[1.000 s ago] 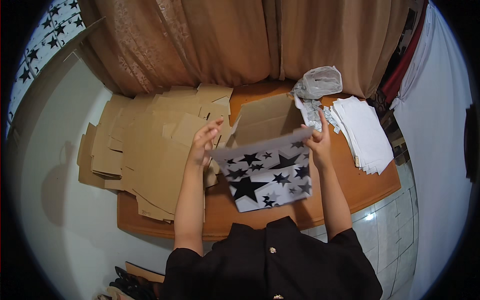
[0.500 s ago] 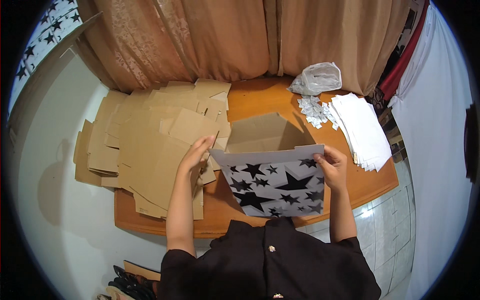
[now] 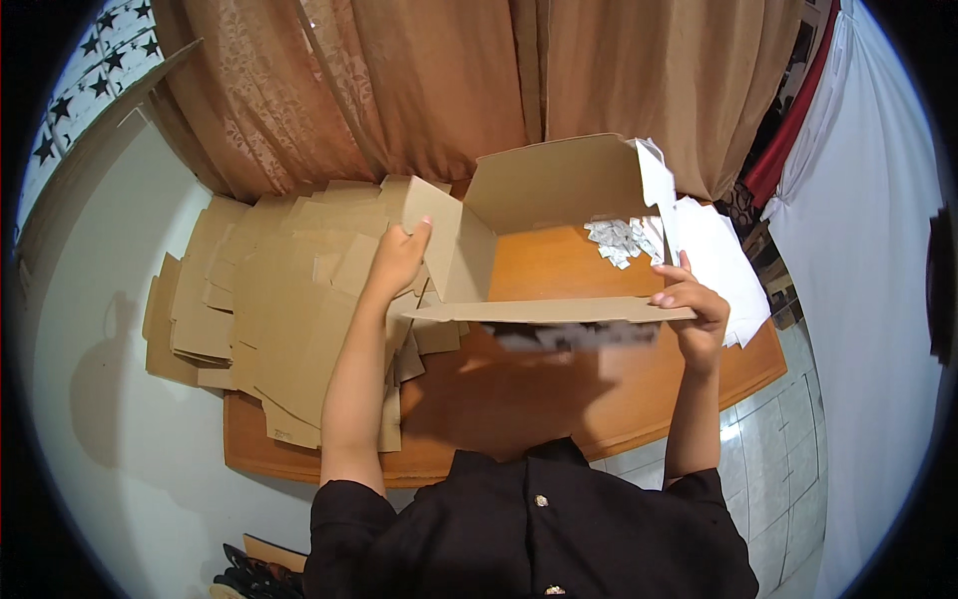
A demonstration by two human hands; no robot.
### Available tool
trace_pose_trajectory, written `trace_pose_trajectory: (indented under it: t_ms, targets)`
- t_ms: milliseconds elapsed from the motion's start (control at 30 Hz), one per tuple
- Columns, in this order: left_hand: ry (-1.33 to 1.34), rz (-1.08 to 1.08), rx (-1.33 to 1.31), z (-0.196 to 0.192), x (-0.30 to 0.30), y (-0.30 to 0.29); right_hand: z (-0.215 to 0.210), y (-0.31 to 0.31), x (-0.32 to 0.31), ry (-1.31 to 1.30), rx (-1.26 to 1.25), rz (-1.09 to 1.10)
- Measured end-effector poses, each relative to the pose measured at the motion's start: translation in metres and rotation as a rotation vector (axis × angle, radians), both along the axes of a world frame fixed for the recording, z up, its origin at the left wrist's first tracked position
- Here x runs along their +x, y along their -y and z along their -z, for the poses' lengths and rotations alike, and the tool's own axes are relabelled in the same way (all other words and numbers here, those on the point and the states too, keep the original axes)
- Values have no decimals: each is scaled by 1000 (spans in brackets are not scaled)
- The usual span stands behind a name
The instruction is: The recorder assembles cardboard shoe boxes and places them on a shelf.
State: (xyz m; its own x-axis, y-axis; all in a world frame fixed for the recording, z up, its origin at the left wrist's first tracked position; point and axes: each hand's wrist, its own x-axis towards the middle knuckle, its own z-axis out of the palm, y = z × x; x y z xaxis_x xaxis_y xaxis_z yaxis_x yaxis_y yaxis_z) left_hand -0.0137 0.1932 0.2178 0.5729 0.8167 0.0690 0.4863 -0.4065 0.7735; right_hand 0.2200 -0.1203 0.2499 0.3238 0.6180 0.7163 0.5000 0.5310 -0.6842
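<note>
A cardboard box (image 3: 554, 175), plain brown inside with black stars on its white outer face, is held up over the table. Its walls stand spread into a frame, and the wooden tabletop shows through the middle. My left hand (image 3: 401, 258) is closed on a brown flap at the box's left side, thumb pressed on it. At the near right corner, my right hand (image 3: 697, 307) grips the end of the front panel, its fingers by the right wall. The star-printed face is blurred beneath the front edge.
Flat brown cardboard pieces (image 3: 284, 299) lie heaped on the left of the wooden table (image 3: 479, 429). Small silvery packets (image 3: 614, 242) show through the box. A stack of white sheets (image 3: 718, 265) sits at the right. Brown curtains (image 3: 429, 90) hang behind the table.
The box has been raised and tilted, and its walls are opened out wider. My left hand went up and now holds a flap. The plastic bag at the back is now hidden.
</note>
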Motion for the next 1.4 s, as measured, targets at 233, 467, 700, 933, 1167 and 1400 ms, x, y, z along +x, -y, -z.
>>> trace_pose_trajectory:
  t_ms: [233,467,700,933,1167,1400]
  targets:
    - [360,13,-84,44,-45,82,92,50,7,-390,-232,-150]
    - [422,-238,-404,132,-94,146,184,107,6,-839,-10,-770]
    - [1291,479,-1333,180,-110,156,291,92,1,-1105,-336,27]
    - [390,-195,-1192,196,-68,165,253,54,-26,-1442,-309,-122]
    - [346,-117,-1210,227,-45,145,219,41,-21,-1135,-239,18]
    - [317,-57,-1213,263,-55,146,203,33,5,-560,-253,149]
